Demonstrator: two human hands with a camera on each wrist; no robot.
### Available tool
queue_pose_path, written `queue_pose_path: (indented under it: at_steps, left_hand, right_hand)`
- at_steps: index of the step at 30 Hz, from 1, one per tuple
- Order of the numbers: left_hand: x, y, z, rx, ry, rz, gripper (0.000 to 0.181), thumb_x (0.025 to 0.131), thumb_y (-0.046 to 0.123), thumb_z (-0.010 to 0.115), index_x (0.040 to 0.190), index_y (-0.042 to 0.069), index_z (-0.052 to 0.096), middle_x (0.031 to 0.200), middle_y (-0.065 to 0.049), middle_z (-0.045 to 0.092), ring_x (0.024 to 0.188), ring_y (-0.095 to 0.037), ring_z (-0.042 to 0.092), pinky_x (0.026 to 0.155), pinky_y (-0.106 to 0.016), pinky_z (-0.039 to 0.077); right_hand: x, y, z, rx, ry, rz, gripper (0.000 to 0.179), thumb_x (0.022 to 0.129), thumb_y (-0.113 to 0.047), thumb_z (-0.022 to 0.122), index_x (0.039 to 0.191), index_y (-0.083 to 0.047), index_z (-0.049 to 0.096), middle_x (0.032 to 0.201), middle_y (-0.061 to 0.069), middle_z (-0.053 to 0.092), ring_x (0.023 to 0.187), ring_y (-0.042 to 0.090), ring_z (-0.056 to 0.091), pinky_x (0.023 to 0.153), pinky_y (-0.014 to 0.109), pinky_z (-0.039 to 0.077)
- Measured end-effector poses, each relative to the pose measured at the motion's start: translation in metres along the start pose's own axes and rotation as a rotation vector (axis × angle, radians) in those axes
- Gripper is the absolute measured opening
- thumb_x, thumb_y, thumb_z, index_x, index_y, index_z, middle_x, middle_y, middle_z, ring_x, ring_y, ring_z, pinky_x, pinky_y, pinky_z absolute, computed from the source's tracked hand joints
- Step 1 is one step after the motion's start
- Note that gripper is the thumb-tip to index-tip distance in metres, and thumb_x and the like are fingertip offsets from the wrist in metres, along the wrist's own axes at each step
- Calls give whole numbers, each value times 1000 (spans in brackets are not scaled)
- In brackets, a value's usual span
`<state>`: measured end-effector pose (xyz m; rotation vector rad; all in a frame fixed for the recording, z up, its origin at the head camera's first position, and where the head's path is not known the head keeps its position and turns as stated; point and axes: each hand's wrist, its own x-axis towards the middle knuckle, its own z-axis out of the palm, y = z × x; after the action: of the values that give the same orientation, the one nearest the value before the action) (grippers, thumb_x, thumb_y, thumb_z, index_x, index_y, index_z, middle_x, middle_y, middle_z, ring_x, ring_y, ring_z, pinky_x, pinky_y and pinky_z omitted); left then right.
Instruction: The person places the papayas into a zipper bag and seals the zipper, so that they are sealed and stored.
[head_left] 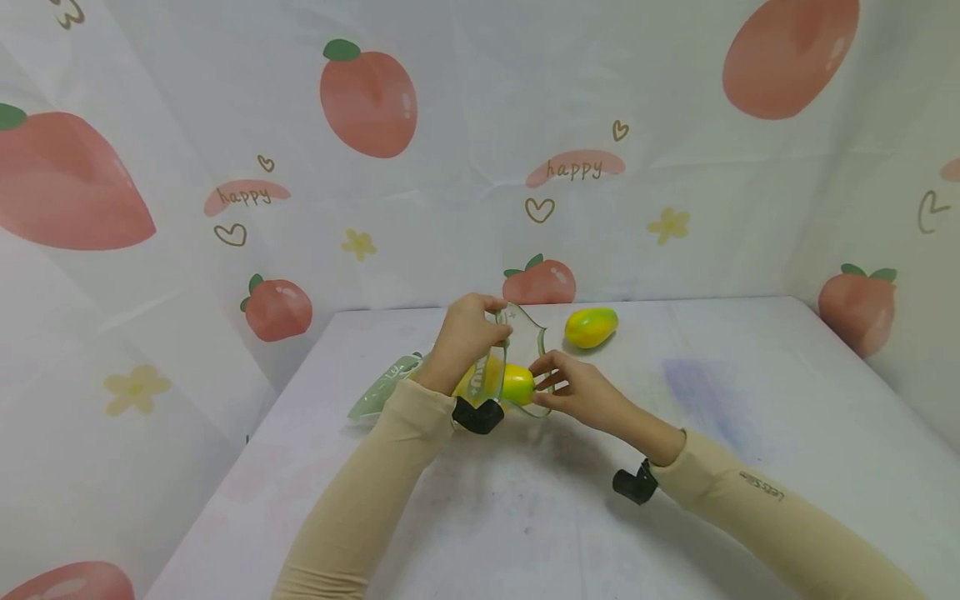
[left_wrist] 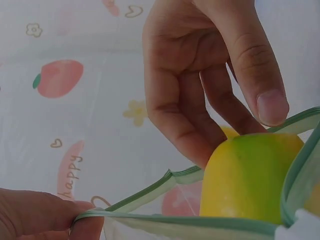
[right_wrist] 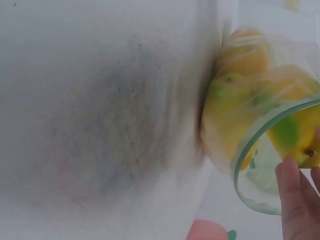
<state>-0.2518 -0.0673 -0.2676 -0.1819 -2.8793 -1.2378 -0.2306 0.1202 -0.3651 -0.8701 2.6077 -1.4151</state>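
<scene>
Both hands at a fruit (head_left: 518,385) in the mouth of a clear bag (head_left: 523,332)

The right hand (head_left: 587,390) reaches in from the right, fingers bent and narrowly spread. Its fingertips touch the fruit's end; whether they grip it cannot be told. The left hand (head_left: 468,337), held slightly higher, pinches the green rim (left_wrist: 170,220) at the gaping mouth. Farther back, a second fruit (head_left: 592,327) lies on the table (head_left: 525,525).

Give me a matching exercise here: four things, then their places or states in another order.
1. Left hand
2. Right hand
3. Bag
4. Loose fruit

A. On the table, beyond the right hand
B. See-through, with green edging
C. Pinches the bag's rim
D. Touches another fruit at the bag's mouth

Pairs: 1-C, 2-D, 3-B, 4-A
</scene>
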Motion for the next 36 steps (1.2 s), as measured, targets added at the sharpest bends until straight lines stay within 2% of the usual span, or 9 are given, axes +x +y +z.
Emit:
queue_pose_path:
  at_steps: [9, 17, 24, 36]
  left_hand:
    - [-1, 2, -1, 6, 4, 3, 43, 87, 12, 69, 129, 7, 63, 131, -8, 61, 79, -17, 72, 69, -25, 55]
    - [0, 0, 0, 4, 8, 13, 43, 87, 12, 69, 129, 7, 63, 130, -9, 61, 78, -15, 72, 66, -23, 54]
    - [0, 0, -1, -9, 6, 20, 43, 87, 12, 69, 129, 6, 63, 131, -12, 60, 77, -16, 72, 68, -24, 55]
    - [2, -1, -1, -21, -2, 10, 43, 87, 11, 69, 129, 7, 63, 131, -10, 60, 79, -16, 72, 73, -24, 55]
  right_hand:
    - [2, -7, -2, -61, -49, 20, 38, 87, -15, 71, 124, -9, 63, 121, 11, 60, 105, 27, 65, 86, 35, 56]
    - [1, -9, -5, -58, -67, 14, 41, 88, -14, 70, 127, -7, 61, 123, 11, 58, 107, 29, 64, 87, 35, 56]
    - [0, -7, -15, -51, -16, -32, 42, 89, -13, 70, 128, -5, 59, 128, 15, 58, 108, 31, 64, 88, 39, 55]
    - [-2, 0, -41, -6, 117, 7, 44, 89, -15, 70, 130, -7, 58, 132, 10, 58, 112, 31, 63, 91, 43, 53]
